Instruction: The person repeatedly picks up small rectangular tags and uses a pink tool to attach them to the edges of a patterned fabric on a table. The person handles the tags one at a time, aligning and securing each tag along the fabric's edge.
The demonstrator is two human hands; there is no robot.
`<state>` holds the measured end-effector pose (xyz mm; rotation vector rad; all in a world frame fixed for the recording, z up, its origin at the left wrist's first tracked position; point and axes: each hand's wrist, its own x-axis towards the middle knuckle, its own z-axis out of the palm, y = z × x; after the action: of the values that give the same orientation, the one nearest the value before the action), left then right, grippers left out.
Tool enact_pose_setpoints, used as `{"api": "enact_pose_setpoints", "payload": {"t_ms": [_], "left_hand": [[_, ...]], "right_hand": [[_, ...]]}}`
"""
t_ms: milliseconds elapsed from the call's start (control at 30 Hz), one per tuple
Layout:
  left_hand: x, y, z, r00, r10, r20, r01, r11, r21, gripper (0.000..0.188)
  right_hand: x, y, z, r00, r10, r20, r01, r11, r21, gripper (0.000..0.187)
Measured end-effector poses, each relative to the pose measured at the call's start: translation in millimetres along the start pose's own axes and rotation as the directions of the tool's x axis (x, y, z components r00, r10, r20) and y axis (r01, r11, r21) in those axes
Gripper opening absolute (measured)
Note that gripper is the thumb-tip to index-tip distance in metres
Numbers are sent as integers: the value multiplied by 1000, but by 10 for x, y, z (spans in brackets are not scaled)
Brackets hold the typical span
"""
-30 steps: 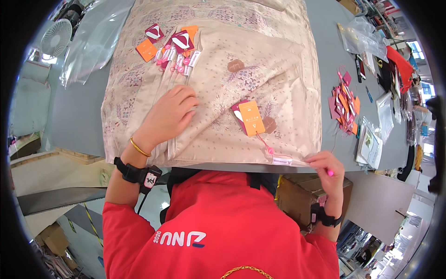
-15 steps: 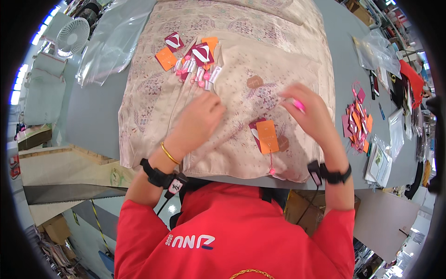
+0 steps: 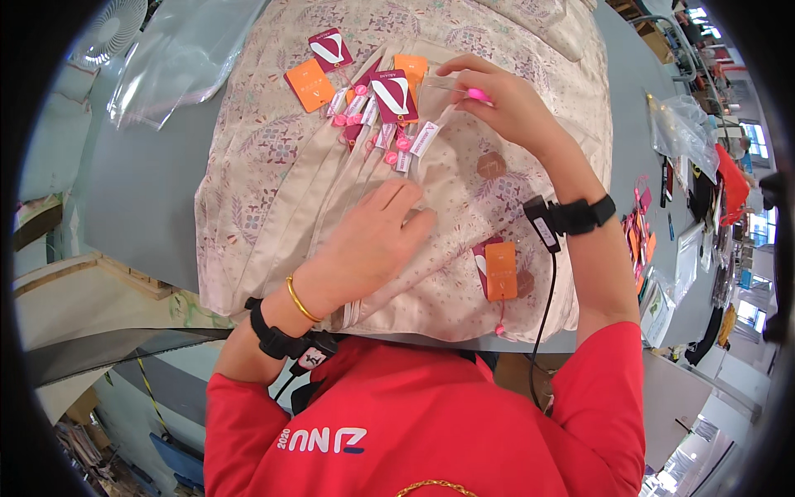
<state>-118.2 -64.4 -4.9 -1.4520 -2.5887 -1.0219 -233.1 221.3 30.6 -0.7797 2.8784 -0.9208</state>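
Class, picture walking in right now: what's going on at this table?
A person in a red top works over pale patterned fabric. The left hand is on its folds. The right hand, with something pink at its fingers, is beside clustered orange and maroon tags. Another orange tag lies nearer the person.
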Motion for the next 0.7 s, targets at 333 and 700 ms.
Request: {"api": "enact_pose_setpoints", "payload": {"t_ms": [333, 700], "left_hand": [[-61, 5, -81, 990, -94, -107, 72, 978, -194, 62], [22, 49, -91, 993, 76, 89, -74, 997, -28, 30]], "right_hand": [[-1545, -694, -534, 951, 138, -275, -107, 986, 126, 16], [-3798, -1311, -25, 872, 284, -398, -317, 948, -18, 30]]}}
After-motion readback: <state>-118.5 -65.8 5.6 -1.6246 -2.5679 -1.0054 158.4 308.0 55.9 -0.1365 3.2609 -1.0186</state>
